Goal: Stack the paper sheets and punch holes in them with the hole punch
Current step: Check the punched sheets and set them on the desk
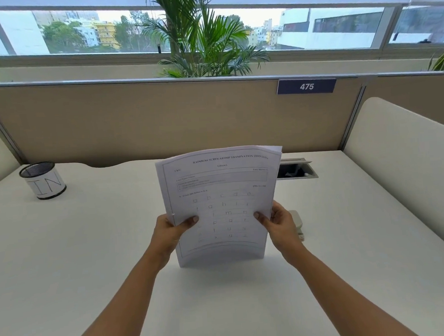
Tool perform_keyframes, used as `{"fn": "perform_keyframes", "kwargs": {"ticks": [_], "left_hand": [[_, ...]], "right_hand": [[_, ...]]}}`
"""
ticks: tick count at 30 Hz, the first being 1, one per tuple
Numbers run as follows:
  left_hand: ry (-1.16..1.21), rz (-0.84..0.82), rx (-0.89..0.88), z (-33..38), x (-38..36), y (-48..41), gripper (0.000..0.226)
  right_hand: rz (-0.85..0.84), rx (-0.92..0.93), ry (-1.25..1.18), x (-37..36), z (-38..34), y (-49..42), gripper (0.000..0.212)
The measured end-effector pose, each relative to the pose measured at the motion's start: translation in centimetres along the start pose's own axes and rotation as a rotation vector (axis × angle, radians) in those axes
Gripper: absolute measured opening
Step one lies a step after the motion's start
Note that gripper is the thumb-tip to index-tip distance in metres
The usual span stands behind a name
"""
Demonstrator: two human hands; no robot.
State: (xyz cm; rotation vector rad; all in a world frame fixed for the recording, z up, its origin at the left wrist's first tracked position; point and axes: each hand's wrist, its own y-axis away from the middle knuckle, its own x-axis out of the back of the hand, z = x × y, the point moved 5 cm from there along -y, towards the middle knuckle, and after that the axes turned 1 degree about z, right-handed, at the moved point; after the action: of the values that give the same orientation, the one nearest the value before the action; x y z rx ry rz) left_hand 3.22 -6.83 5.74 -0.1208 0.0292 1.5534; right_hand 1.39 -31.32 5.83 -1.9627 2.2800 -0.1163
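Observation:
A stack of printed paper sheets (221,194) stands upright on its bottom edge on the white desk (91,253), printed side facing me. My left hand (171,229) grips its left edge, thumb on the front. My right hand (277,223) grips the right edge the same way. The sheets bow slightly and their top corners are a little uneven. A pale hole punch (298,224) lies on the desk just right of my right hand, mostly hidden behind it.
A mesh pen cup (43,181) with a white label stands at the back left. A cable hatch (297,169) is open behind the sheets. Beige partitions (176,118) close the back and sides; cushioned panels flank the desk.

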Motion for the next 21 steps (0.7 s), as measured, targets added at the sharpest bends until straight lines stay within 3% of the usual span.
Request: {"fn": "perform_keyframes", "kwargs": {"ticks": [21], "left_hand": [[-0.022, 0.033, -0.029, 0.76, -0.20, -0.38, 0.022]], "right_hand": [[0.028, 0.026, 0.040, -0.18, -0.19, -0.43, 0.016]]}}
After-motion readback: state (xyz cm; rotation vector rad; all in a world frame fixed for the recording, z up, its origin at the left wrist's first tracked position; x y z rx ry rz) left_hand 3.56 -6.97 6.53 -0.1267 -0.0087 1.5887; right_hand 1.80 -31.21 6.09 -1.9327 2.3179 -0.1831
